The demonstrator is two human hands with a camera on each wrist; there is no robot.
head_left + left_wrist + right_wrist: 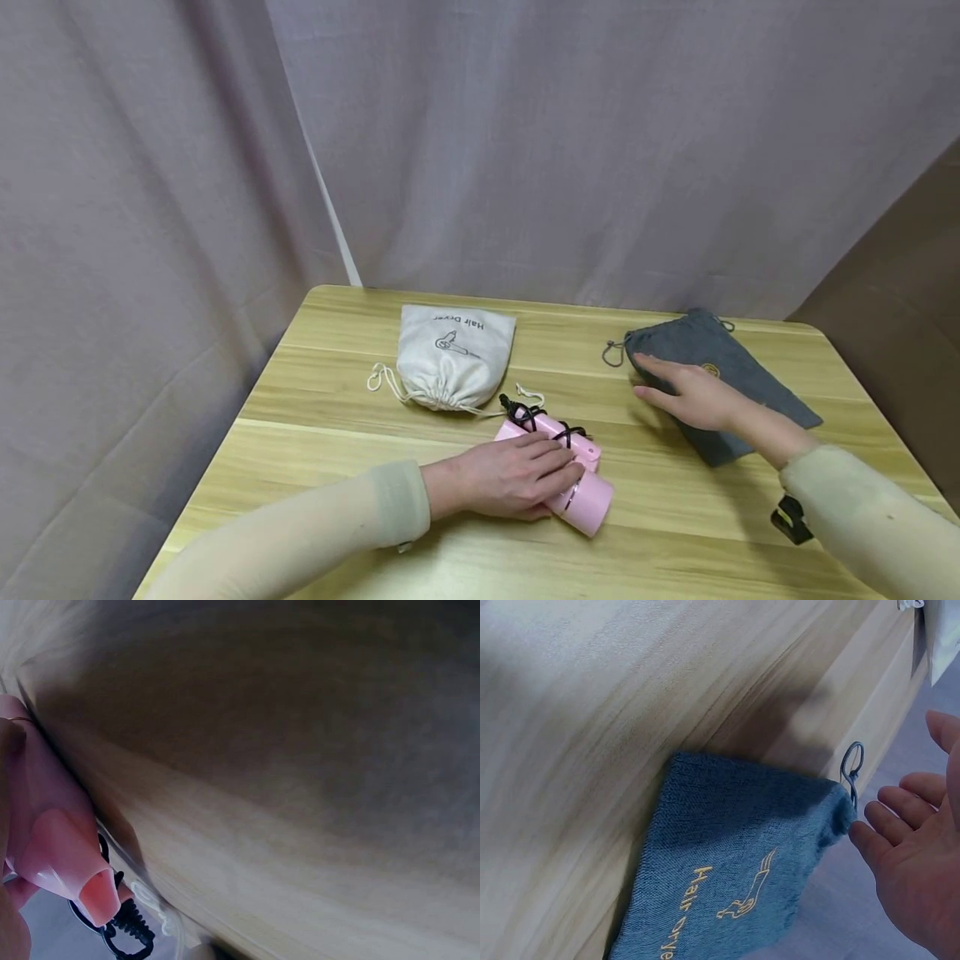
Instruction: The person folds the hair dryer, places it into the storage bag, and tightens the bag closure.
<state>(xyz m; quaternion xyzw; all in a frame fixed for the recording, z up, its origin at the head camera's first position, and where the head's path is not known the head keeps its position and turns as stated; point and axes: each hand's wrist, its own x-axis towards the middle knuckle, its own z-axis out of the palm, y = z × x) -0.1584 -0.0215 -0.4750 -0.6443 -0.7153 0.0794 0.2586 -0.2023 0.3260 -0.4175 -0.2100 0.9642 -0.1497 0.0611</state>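
Observation:
A pink hair dryer point(592, 503) lies on the table near the middle, with its black cord point(573, 432) bundled around it. My left hand point(517, 477) grips the dryer from above, fingers bent over its body. In the left wrist view the pink nozzle point(67, 859) points down past the cord. Over a blue-grey drawstring bag point(750, 377) on the right is my right hand point(701, 398), fingers extended and holding nothing. The right wrist view shows that bag's yellow hair dryer print point(750, 889), with the fingertips close to its gathered mouth; contact is unclear.
Left of the dryer's far end sits a white drawstring bag point(459, 354) marked Hair Dryer, apparently filled out, its cords loose on the wooden table point(315, 400). Grey curtains point(562, 150) hang behind the table's far edge.

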